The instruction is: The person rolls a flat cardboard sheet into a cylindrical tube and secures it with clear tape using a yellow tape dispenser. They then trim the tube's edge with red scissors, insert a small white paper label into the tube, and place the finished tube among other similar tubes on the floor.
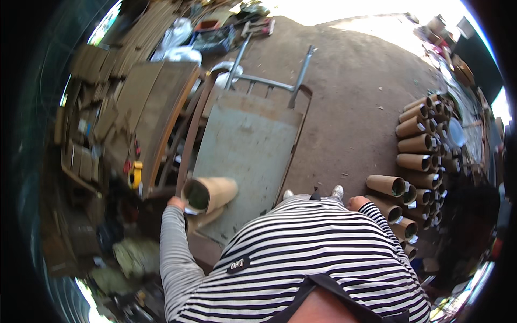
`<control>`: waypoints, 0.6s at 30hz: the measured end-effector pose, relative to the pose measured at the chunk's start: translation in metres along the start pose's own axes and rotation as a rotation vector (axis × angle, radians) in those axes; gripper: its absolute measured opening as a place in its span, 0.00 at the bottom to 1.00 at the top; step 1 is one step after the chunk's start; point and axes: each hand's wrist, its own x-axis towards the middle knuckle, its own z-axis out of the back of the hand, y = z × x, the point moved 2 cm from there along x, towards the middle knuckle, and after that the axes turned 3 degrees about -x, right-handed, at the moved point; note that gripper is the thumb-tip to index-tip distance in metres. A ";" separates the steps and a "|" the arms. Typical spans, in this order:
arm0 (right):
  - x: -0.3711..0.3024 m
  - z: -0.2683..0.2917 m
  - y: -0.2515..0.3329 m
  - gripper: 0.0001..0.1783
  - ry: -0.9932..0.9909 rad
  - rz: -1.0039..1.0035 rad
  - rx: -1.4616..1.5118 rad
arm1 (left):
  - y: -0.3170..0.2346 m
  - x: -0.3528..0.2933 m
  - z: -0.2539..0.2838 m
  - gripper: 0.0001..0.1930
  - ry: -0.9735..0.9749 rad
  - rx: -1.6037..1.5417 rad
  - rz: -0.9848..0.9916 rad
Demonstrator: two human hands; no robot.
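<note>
My left hand point(176, 203) is closed on the rim of a brown cardboard tube point(222, 192), whose open end faces left and shows dark green inside. The tube rests at the near left corner of a grey flat cart point(247, 140). Part of a second cardboard tube point(207, 218) shows just below it. On the other side, my right hand point(356, 203) hangs by my body with curled fingers and no visible object in them. It is nearest to a standing cardboard tube point(385, 184) at the edge of a group, apart from it.
Several cardboard tubes point(417, 144) stand packed together on the right. At left, a table with cardboard sheets point(134, 107) carries a yellow tape roll point(135, 175) and a red-handled tool point(128, 164). The cart's metal handle point(264, 82) rises at its far end.
</note>
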 end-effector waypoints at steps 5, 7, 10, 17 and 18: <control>0.065 0.001 0.016 0.19 0.003 0.374 -0.227 | -0.041 -0.040 -0.003 0.28 0.084 -0.013 0.011; 0.076 0.030 0.055 0.16 0.005 0.496 -0.219 | -0.085 -0.081 0.037 0.27 0.150 -0.038 0.028; 0.084 0.095 0.158 0.16 -0.105 0.949 -0.481 | -0.094 -0.093 0.045 0.23 0.133 -0.073 0.064; 0.045 0.158 0.435 0.40 -0.074 0.604 -0.015 | -0.066 -0.109 0.038 0.25 0.097 -0.186 -0.277; 0.030 0.158 0.457 0.40 0.002 0.551 -0.043 | -0.051 -0.112 0.026 0.24 0.003 -0.295 -0.316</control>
